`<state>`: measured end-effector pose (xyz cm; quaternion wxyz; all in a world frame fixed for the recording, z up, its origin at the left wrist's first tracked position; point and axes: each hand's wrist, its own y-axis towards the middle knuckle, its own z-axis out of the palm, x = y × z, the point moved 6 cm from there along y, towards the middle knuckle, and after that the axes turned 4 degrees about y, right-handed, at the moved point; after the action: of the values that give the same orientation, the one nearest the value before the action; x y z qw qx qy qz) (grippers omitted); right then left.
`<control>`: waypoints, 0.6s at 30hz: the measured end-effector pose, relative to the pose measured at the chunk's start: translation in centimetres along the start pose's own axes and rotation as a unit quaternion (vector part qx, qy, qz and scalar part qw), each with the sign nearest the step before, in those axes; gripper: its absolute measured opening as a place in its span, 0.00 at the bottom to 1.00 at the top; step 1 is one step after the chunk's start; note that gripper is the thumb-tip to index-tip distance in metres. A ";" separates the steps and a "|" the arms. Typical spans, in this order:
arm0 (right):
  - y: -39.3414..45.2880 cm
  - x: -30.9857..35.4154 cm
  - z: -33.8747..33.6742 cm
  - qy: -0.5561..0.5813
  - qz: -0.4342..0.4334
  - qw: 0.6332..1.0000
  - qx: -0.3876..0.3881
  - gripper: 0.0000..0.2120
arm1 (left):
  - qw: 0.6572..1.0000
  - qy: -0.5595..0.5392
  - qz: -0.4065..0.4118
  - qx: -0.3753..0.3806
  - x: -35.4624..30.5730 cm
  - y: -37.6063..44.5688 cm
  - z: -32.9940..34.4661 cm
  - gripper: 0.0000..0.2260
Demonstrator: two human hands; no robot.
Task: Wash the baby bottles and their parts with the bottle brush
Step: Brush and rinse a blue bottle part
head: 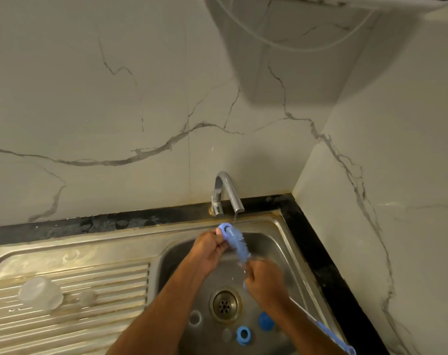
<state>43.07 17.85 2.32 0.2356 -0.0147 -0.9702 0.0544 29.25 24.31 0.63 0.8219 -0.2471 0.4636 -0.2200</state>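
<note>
Two hands are seen over the sink: one left hand (209,245) and one right hand (262,283). One bottle brush (239,249) is counted, held between them. One blue ring (225,229) is held at the far end of the brush. One tap (225,193) is fitted at the far edge of one steel sink (281,242), and one drain (225,304) is set in its basin. Near the drain, two more blue parts are counted: a ring (243,334) and a rounded piece (266,321). One clear ring (195,317) lies to their left. On the draining board at left, one clear cap (39,293) and one small clear part (85,297) are counted.
</note>
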 end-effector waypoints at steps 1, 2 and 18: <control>0.4 -0.3 -0.6 -0.003 0.034 0.999 -0.004 0.06 | 1.000 0.001 0.001 0.003 -0.2 -0.3 0.3 0.09; 0.8 -0.5 -0.9 -0.004 0.049 0.999 -0.012 0.07 | 1.000 0.002 0.004 0.006 -0.3 -0.4 0.4 0.08; 0.3 2.0 -1.3 0.046 -0.049 0.997 0.031 0.15 | 0.968 0.200 0.123 -0.092 -1.0 -0.9 -5.6 0.17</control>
<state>41.92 18.35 4.33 0.2829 0.0377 -0.9557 0.0716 23.74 23.09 -0.72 0.7067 -0.2136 0.6639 -0.1187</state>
